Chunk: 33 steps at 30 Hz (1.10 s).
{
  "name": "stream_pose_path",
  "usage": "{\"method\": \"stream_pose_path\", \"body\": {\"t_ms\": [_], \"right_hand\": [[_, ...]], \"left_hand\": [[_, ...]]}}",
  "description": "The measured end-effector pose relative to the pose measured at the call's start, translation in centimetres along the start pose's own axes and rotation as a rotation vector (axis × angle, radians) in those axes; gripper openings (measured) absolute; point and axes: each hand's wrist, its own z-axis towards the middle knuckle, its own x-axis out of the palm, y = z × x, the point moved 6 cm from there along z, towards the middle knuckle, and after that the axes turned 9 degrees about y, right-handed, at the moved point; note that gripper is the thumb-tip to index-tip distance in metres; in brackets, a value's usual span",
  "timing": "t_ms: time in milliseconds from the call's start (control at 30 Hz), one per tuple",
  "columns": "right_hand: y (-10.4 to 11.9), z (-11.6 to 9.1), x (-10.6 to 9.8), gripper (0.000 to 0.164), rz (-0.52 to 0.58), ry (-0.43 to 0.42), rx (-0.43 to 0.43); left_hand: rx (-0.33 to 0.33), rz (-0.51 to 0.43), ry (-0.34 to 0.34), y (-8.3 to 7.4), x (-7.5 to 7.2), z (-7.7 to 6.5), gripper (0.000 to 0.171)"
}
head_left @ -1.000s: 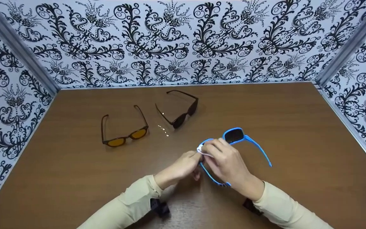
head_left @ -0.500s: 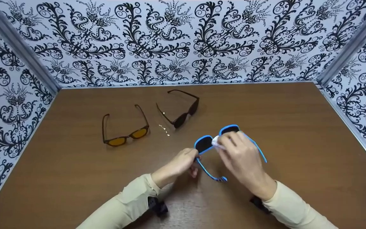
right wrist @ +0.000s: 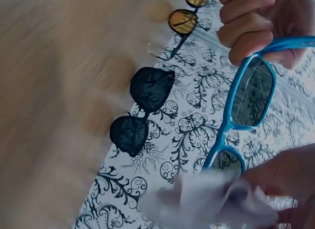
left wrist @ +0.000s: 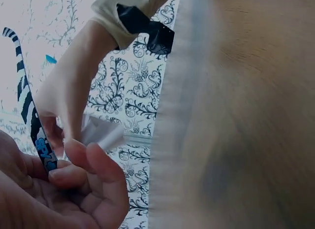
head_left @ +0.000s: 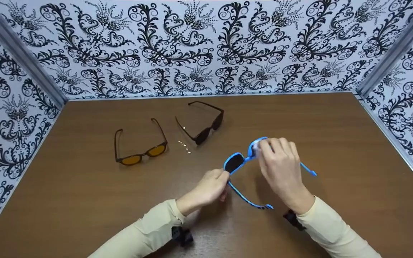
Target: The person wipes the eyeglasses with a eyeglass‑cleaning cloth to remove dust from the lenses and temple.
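Observation:
Blue-framed sunglasses [head_left: 234, 163] with dark lenses are held up off the table, temples unfolded. My left hand [head_left: 208, 186] grips them at the hinge corner by the left lens; in the left wrist view its fingers curl round the zebra-striped temple [left wrist: 30, 115]. My right hand [head_left: 281, 168] pinches a white cloth [right wrist: 211, 199] over the other lens, which is mostly hidden behind the hand and cloth. In the right wrist view the lens nearer my left hand [right wrist: 268, 27] is uncovered.
Glasses with amber lenses [head_left: 131, 160] lie unfolded on the brown table [head_left: 84, 200] at the left. Dark sunglasses [head_left: 203, 136] lie behind them, toward the middle. Small bright reflections show beside these. Patterned panels [head_left: 206, 46] wall the back and sides.
My right hand has moved the cloth from the left lens, across the bridge, to the right lens. My left hand keeps its grip, and the blue sunglasses have tilted slightly.

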Motion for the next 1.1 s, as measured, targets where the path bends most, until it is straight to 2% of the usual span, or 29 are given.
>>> {"method": "stream_pose_path", "body": {"t_ms": [100, 200, 333, 467, 567, 667, 733, 833, 967, 1100], "right_hand": [[0.09, 0.05, 0.14, 0.014, 0.07, 0.058, -0.029], [0.23, -0.06, 0.24, 0.017, 0.025, 0.098, -0.023], [0.09, -0.05, 0.1, 0.014, -0.08, 0.073, 0.039], [-0.36, 0.25, -0.1, 0.013, -0.057, 0.027, 0.088], [-0.5, 0.55, -0.05, 0.01, 0.048, 0.034, 0.054], [-0.41, 0.72, 0.16, 0.014, 0.143, 0.087, -0.017], [-0.24, 0.7, 0.4, 0.019, 0.149, 0.134, -0.057], [-0.11, 0.5, 0.7, 0.022, 0.075, 0.155, -0.068], [-0.33, 0.35, 0.57, 0.018, -0.023, 0.089, 0.006], [-0.49, 0.39, 0.11, 0.016, -0.004, -0.003, 0.043]], "left_hand": [[0.012, 0.081, -0.025, -0.31, -0.31, -0.19, 0.026], [0.016, 0.118, -0.045, -0.4, -0.63, -0.29, 0.028], [0.032, 0.14, -0.028, -0.43, -0.58, -0.28, 0.029], [0.046, 0.143, -0.005, -0.43, -0.37, -0.39, 0.029], [0.052, 0.147, -0.006, -0.39, -0.4, -0.48, 0.029], [0.054, 0.152, -0.019, -0.3, -0.61, -0.57, 0.029], [0.053, 0.152, -0.028, -0.21, -0.77, -0.62, 0.029], [0.06, 0.147, -0.033, -0.1, -0.87, -0.68, 0.029], [0.075, 0.138, -0.019, -0.06, -0.65, -0.68, 0.029], [0.09, 0.127, -0.009, -0.02, -0.43, -0.65, 0.028]]}}
